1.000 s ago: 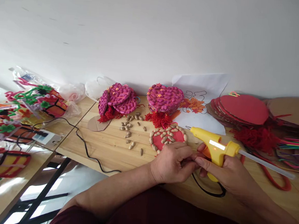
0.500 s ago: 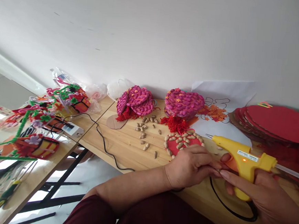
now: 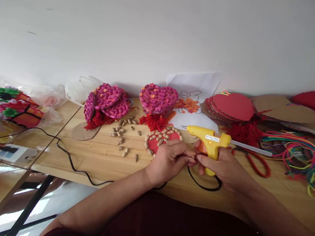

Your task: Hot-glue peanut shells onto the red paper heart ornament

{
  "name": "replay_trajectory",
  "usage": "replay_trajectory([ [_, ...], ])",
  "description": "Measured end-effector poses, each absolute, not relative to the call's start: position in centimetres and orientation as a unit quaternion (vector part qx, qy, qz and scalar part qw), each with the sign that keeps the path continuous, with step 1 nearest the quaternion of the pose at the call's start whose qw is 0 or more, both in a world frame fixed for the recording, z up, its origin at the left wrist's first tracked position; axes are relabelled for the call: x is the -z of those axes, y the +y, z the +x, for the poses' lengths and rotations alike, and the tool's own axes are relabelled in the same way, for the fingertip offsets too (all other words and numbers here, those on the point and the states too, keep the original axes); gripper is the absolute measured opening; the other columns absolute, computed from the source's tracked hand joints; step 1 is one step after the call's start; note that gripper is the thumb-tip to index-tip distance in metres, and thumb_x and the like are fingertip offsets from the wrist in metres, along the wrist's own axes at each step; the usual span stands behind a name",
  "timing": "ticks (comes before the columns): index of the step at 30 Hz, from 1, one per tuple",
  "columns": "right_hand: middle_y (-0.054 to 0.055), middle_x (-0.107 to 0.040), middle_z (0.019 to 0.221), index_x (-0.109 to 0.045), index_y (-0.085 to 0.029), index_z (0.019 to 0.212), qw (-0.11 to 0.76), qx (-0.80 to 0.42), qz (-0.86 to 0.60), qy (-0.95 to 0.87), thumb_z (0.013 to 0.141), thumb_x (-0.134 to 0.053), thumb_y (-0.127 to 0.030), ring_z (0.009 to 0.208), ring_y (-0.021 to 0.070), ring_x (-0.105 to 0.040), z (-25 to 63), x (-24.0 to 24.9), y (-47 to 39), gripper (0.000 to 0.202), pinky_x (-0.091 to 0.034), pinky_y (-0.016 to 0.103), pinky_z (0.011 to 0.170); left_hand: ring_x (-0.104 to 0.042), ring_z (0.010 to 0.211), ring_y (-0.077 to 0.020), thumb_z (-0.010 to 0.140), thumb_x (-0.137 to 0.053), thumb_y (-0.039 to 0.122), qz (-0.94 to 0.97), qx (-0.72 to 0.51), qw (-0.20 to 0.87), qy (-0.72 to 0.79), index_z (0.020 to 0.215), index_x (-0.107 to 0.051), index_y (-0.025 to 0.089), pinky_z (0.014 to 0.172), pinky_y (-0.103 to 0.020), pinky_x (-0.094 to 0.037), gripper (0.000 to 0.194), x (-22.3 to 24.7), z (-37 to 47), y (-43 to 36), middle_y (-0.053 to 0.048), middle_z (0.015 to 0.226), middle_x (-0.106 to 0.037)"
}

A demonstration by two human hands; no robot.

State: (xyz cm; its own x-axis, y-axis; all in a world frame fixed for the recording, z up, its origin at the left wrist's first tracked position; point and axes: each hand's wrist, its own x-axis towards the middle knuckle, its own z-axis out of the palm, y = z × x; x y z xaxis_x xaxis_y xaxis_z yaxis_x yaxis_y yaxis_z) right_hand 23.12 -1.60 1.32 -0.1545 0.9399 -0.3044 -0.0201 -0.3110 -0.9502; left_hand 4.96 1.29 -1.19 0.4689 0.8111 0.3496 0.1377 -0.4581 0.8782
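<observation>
My right hand (image 3: pixel 226 167) is wrapped round the handle of a yellow hot glue gun (image 3: pixel 212 144). The gun's metal tip points left, and a clear glue stick (image 3: pixel 250 148) sticks out at its back. My left hand (image 3: pixel 172 161) is closed in a pinch, its fingertips meeting my right thumb and fingers below the gun's nozzle. Whatever lies between those fingertips is too small or hidden to name. Behind my left hand lies a red card disc (image 3: pixel 153 145) edged with peanuts, partly covered by the hand. Loose peanuts (image 3: pixel 122 131) are scattered to its left.
Pink peanut-covered pieces with red tassels stand in two groups (image 3: pixel 108 101) (image 3: pixel 159 100) by the wall. Orange cutouts (image 3: pixel 188 105) lie on white paper (image 3: pixel 200 122). Stacked red discs (image 3: pixel 233 105) and coloured cords (image 3: pixel 307 159) are at right. A black cable (image 3: pixel 69 156) crosses the left side.
The view has swung to the right, bringing the coloured cords and more cardboard into sight. Both hands keep their pose together, with the glue gun still in my right hand.
</observation>
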Motion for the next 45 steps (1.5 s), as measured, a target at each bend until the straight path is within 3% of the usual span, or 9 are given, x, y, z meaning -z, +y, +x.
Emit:
replay_trajectory([
  [7, -0.002, -0.066, 0.077, -0.060, -0.027, 0.090, 0.406, -0.577, -0.546, -0.451, 0.077, -0.070, -0.028, 0.057, 0.0162, -0.063, 23.6, -1.2, -1.2, 0.017, -0.053, 0.031, 0.053, -0.061, 0.076, -0.0147, 0.087, -0.069, 0.027, 0.752, -0.388, 0.384, 0.370, 0.091, -0.071, 0.018, 0.070, -0.025, -0.049, 0.010, 1.1, 5.3, 1.6, -0.003, 0.078, -0.068],
  [12, 0.004, -0.068, 0.097, -0.059, -0.027, 0.093, 0.431, -0.497, -0.599, -0.456, 0.077, -0.069, -0.024, 0.075, 0.0225, -0.071, 24.3, -1.5, -0.7, 0.020, -0.056, 0.031, 0.051, -0.064, 0.081, -0.0165, 0.087, -0.067, 0.023, 0.776, -0.345, 0.361, 0.387, 0.095, -0.071, 0.019, 0.075, -0.027, -0.050, 0.010, 1.1, 5.8, 2.1, -0.004, 0.090, -0.073],
  [19, 0.005, -0.068, 0.094, -0.059, -0.026, 0.095, 0.431, -0.439, -0.627, -0.478, 0.079, -0.068, -0.032, 0.079, 0.0238, -0.071, 25.2, -1.1, -0.3, 0.019, -0.058, 0.032, 0.054, -0.065, 0.080, -0.0195, 0.086, -0.065, 0.017, 0.850, -0.282, 0.231, 0.381, 0.092, -0.071, 0.019, 0.075, -0.031, -0.049, 0.009, 0.6, 7.0, 3.8, -0.005, 0.084, -0.072],
  [27, 0.002, -0.063, 0.090, -0.054, -0.026, 0.093, 0.388, -0.544, -0.575, -0.472, 0.082, -0.067, -0.030, 0.080, 0.0235, -0.072, 24.1, -0.9, -0.9, 0.018, -0.055, 0.029, 0.049, -0.066, 0.075, -0.0150, 0.088, -0.065, 0.023, 0.785, -0.293, 0.349, 0.421, 0.097, -0.072, 0.020, 0.069, -0.025, -0.049, 0.012, -1.1, 2.5, 2.1, -0.002, 0.086, -0.074],
  [31, 0.005, -0.064, 0.092, -0.057, -0.028, 0.092, 0.370, -0.545, -0.559, -0.503, 0.084, -0.066, -0.031, 0.086, 0.0261, -0.070, 23.7, -0.4, -1.3, 0.013, -0.056, 0.032, 0.052, -0.067, 0.079, -0.0152, 0.088, -0.066, 0.026, 0.765, -0.301, 0.349, 0.451, 0.099, -0.072, 0.021, 0.073, -0.025, -0.051, 0.013, -0.7, -0.2, -0.4, -0.003, 0.090, -0.075],
  [34, 0.006, -0.067, 0.095, -0.061, -0.027, 0.090, 0.353, -0.477, -0.580, -0.558, 0.082, -0.066, -0.032, 0.091, 0.0285, -0.069, 24.1, -0.1, -1.1, 0.010, -0.057, 0.036, 0.058, -0.067, 0.081, -0.0162, 0.089, -0.065, 0.025, 0.764, -0.304, 0.323, 0.469, 0.101, -0.072, 0.021, 0.076, -0.026, -0.052, 0.015, -0.2, -2.0, -1.5, -0.004, 0.092, -0.075],
  [40, 0.007, -0.074, 0.103, -0.069, -0.024, 0.088, 0.292, -0.271, -0.661, -0.636, 0.084, -0.060, -0.033, 0.102, 0.0316, -0.067, 24.6, -0.2, -0.4, 0.013, -0.049, 0.051, 0.097, -0.066, 0.084, -0.0171, 0.089, -0.066, 0.026, 0.776, -0.310, 0.266, 0.482, 0.100, -0.073, 0.021, 0.077, -0.027, -0.051, 0.014, -0.2, -4.0, -1.4, -0.006, 0.092, -0.073],
  [42, 0.006, -0.075, 0.099, -0.069, -0.024, 0.088, 0.279, -0.227, -0.666, -0.654, 0.083, -0.059, -0.032, 0.097, 0.0301, -0.069, 24.4, 0.1, -0.4, 0.014, -0.051, 0.049, 0.094, -0.065, 0.081, -0.0159, 0.089, -0.066, 0.025, 0.781, -0.309, 0.256, 0.479, 0.099, -0.073, 0.020, 0.074, -0.026, -0.050, 0.013, -0.3, -4.0, -1.1, -0.005, 0.090, -0.072],
  [45, 0.004, -0.077, 0.092, -0.067, -0.024, 0.092, 0.260, -0.148, -0.653, -0.696, 0.081, -0.061, -0.029, 0.080, 0.0255, -0.073, 24.2, 0.9, -0.6, 0.013, -0.056, 0.037, 0.073, -0.063, 0.077, -0.0147, 0.088, -0.067, 0.024, 0.788, -0.303, 0.249, 0.475, 0.098, -0.074, 0.020, 0.072, -0.026, -0.049, 0.012, -0.2, -3.8, -0.9, -0.005, 0.088, -0.071],
])
